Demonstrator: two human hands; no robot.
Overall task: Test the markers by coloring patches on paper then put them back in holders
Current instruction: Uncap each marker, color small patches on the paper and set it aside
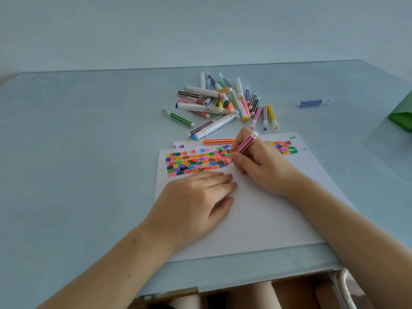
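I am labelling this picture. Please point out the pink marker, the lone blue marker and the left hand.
pink marker (245, 144), head view, striped barrel
lone blue marker (311, 102), head view, barrel middle
left hand (196, 197), head view, back

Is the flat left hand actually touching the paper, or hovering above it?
Touching. The head view shows the left hand lying flat on the white paper, fingers straight, no gap beneath them.
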